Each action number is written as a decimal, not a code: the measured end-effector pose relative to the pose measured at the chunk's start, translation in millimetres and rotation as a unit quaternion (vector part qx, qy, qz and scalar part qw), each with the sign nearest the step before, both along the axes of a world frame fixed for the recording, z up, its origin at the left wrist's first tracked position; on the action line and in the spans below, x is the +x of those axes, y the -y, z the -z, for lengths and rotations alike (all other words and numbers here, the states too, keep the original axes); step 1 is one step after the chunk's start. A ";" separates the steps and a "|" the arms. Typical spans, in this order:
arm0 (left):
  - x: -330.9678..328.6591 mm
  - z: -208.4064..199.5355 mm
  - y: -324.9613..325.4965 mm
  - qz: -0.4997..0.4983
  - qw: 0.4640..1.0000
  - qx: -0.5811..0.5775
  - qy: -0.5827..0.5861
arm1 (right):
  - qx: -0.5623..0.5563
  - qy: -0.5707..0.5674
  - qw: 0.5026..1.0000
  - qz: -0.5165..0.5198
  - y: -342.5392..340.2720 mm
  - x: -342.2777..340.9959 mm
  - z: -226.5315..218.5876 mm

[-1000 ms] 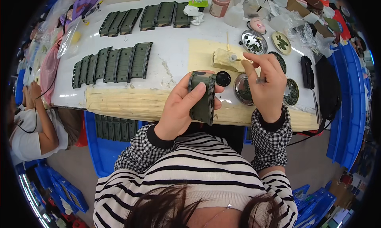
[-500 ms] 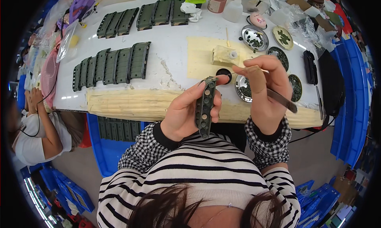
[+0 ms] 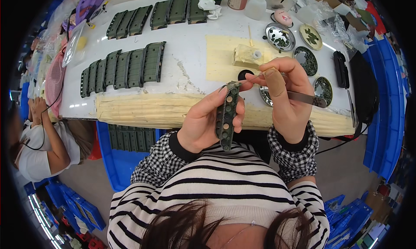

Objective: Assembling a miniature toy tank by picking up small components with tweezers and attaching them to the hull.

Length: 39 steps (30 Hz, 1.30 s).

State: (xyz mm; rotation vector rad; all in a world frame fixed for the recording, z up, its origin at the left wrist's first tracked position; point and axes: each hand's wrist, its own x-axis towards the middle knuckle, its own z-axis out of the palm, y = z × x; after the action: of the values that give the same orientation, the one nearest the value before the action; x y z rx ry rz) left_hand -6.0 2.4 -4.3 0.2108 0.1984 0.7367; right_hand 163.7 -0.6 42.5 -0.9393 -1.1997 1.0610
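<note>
My left hand (image 3: 196, 123) is closed around a narrow dark green model tank running gear (image 3: 225, 121), with round wheels along its side and a beaded track edge. It stands nearly upright, just in front of the table edge. My right hand (image 3: 289, 106), with tan tape on its thumb, grips a pair of metal tweezers (image 3: 308, 99). Their broad end sticks out to the right, and the thin tips point left toward the top of the running gear. Whether the tips hold a small part is too fine to tell. The right hand's fingertips come close to the left hand's raised fingertip.
Behind my hands stands a taped block (image 3: 245, 56) with a small bottle neck. Round dishes of small green parts (image 3: 305, 60) lie at the right. Rows of green ribbed pieces (image 3: 130, 67) cover the left. A blue bin (image 3: 115, 162) sits below; another person's arm (image 3: 54, 140) is at far left.
My right hand has lowered slightly, bringing the tweezers closer to the top of the running gear. The left hand has shifted a little to the right. The view has moved slightly.
</note>
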 end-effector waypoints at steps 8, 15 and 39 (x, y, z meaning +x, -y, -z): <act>-7.1 -3.0 -0.7 0.000 0.997 0.042 -0.065 | 0.017 -0.011 0.995 0.094 -11.8 6.3 4.8; -17.4 -26.5 -8.6 -0.051 0.952 0.169 -0.250 | 0.167 0.400 0.878 0.201 -40.6 24.7 27.7; -17.8 -23.6 -3.3 -0.133 0.772 0.387 -0.487 | 0.065 0.042 0.997 -0.017 -5.7 -5.6 11.3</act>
State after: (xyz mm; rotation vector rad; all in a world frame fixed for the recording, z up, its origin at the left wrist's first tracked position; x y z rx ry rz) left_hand -23.8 5.7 19.4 1.4000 0.9323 0.9056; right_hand 158.1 5.1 31.2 -0.8727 -1.3419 0.9652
